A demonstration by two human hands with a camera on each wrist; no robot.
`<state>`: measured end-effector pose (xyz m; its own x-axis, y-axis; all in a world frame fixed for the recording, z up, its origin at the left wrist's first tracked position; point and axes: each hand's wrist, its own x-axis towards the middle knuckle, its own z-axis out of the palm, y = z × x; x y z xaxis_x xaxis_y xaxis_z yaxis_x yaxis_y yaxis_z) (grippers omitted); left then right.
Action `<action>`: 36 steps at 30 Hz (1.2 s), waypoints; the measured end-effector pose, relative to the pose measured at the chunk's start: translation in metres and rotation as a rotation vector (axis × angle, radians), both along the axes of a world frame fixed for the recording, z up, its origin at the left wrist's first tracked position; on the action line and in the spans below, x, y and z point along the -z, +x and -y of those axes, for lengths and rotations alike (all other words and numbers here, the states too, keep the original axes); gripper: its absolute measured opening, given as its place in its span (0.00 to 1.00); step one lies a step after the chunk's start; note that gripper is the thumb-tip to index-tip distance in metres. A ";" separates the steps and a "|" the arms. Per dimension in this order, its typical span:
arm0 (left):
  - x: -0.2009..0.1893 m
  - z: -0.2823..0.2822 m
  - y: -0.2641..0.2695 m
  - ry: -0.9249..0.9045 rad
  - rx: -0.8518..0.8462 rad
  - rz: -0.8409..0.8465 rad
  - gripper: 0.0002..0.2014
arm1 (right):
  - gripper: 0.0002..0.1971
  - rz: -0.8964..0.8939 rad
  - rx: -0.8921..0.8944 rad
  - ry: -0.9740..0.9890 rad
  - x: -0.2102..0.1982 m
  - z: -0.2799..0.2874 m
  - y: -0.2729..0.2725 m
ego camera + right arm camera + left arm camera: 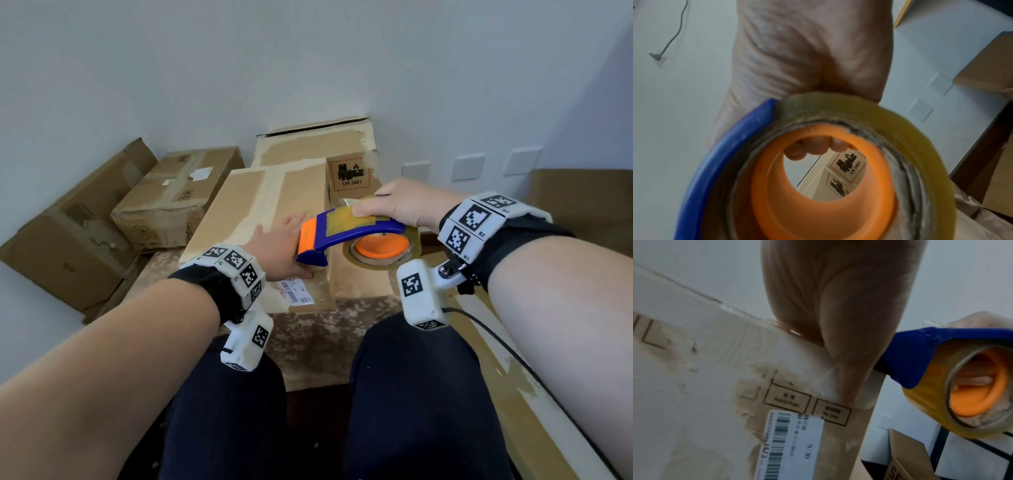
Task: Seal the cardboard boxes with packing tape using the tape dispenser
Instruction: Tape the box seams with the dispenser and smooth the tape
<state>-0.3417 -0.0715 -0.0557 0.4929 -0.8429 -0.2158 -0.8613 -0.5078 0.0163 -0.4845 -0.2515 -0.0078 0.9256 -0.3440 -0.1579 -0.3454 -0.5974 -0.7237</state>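
Taping in hand: right hand [407,202] grips the tape dispenser [346,236] above the near cardboard box [274,195]; left hand [279,248], fingers flat, steadies its top; next, likely press the blade end down.

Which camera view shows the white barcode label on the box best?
The left wrist view: the barcode label fills it, bars and "9/30" legible. The head view shows it small beside the left hand. The right wrist view misses it.

Storeroom corner; stacked cardboard boxes [178,195]
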 end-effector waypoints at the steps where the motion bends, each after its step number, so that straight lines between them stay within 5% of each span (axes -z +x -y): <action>1: 0.001 -0.001 0.002 -0.001 0.011 -0.003 0.50 | 0.25 0.002 0.015 0.016 0.002 0.000 0.000; 12: -0.006 -0.020 0.007 0.022 0.037 0.010 0.43 | 0.20 0.030 0.057 0.098 0.009 -0.018 0.004; 21: -0.006 -0.011 -0.001 -0.005 -0.075 -0.055 0.50 | 0.19 0.095 0.068 0.215 0.024 -0.016 -0.002; 27: -0.001 -0.008 0.003 0.001 -0.083 -0.048 0.49 | 0.29 0.127 0.089 0.256 0.032 -0.012 -0.006; 36: 0.001 -0.008 0.006 0.018 -0.079 -0.087 0.52 | 0.28 0.173 0.022 0.266 0.023 0.002 -0.016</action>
